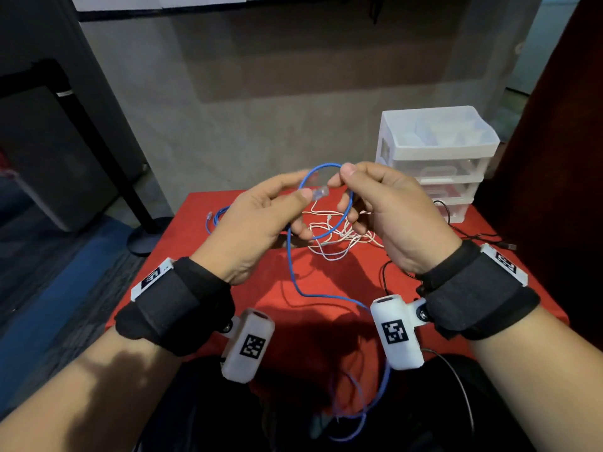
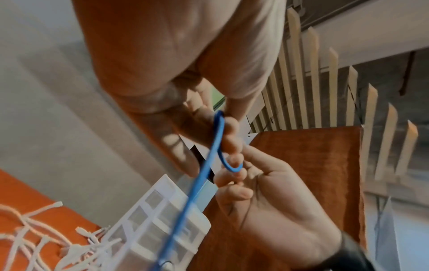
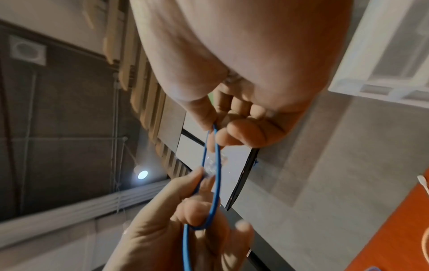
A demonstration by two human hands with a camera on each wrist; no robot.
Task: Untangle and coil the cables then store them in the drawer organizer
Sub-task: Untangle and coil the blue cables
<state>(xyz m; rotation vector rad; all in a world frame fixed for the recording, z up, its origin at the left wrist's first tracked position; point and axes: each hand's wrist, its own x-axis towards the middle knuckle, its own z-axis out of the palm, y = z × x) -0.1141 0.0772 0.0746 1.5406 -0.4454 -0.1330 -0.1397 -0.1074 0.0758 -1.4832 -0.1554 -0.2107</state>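
Both hands are raised above the red table (image 1: pixel 195 243) with a blue cable (image 1: pixel 321 166) bent into one loop between them. My left hand (image 1: pixel 306 187) pinches the cable just behind its clear plug (image 1: pixel 320 192), and lower fingers hook the loop's bottom. My right hand (image 1: pixel 341 177) pinches the top of the loop. In the right wrist view, the plug (image 3: pixel 212 165) sits between the two hands. The rest of the blue cable runs down across the table and over its near edge. A tangled white cable (image 1: pixel 332 238) lies on the table under the hands.
A white drawer organizer (image 1: pixel 437 151) with clear drawers stands at the table's back right, its top tray divided into compartments. A thin black cable (image 1: pixel 385 275) lies on the right side. Another blue cable end (image 1: pixel 210 220) lies at the left. Floor drops away left of the table.
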